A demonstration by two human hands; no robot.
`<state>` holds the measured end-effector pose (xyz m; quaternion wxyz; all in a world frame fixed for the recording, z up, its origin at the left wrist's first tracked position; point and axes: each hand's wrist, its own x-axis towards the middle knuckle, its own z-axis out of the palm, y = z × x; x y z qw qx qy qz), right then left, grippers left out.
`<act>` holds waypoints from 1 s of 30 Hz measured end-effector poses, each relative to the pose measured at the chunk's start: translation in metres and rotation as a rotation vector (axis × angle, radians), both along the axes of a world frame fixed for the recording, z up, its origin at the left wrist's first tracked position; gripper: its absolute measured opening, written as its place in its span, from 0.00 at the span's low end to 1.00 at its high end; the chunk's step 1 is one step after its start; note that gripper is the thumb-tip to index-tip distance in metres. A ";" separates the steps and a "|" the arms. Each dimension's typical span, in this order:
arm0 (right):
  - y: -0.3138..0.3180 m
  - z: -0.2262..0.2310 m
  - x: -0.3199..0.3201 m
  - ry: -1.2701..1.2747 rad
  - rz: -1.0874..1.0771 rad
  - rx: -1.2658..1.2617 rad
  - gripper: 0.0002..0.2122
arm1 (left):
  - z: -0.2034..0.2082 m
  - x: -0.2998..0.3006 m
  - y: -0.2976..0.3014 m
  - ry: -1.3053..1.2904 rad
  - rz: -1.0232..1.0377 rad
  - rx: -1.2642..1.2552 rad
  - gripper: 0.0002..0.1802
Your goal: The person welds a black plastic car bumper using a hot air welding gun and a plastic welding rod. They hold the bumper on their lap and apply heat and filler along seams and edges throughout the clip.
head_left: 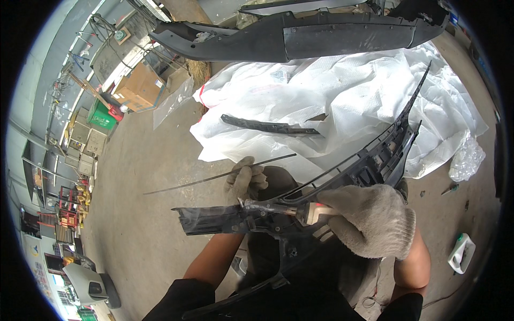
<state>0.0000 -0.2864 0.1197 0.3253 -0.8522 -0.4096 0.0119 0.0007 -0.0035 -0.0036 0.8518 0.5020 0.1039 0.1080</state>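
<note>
My left hand point(245, 181), in a grey-brown knit glove, is closed on a thin dark rod point(184, 185) that sticks out to both sides of the fingers. My right hand point(375, 220), gloved too, grips a soldering iron point(317, 213) with a beige handle and a metal barrel pointing left. The barrel lies over a black plastic car trim frame point(369, 170); whether its tip touches the plastic I cannot tell. Across my lap the frame stretches, from a broad end point(206, 220) below my left hand to a thin point at the upper right.
White plastic sheeting point(342, 88) lies ahead with a loose black strip point(267, 127) on it. Behind stands a large dark bumper point(342, 38). At right are a white jug point(461, 253) and crumpled clear wrap point(467, 159); at far left, a cardboard box point(138, 88).
</note>
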 end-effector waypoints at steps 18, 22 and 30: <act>0.000 -0.016 -0.009 -0.013 -0.010 0.073 0.14 | 0.000 -0.001 0.007 -0.013 -0.017 0.002 0.14; -0.006 -0.024 -0.015 -0.028 -0.050 0.083 0.14 | -0.002 0.004 0.000 -0.011 -0.031 -0.023 0.14; -0.004 -0.033 -0.025 0.034 -0.080 0.143 0.15 | 0.000 0.003 0.002 -0.042 -0.064 0.004 0.14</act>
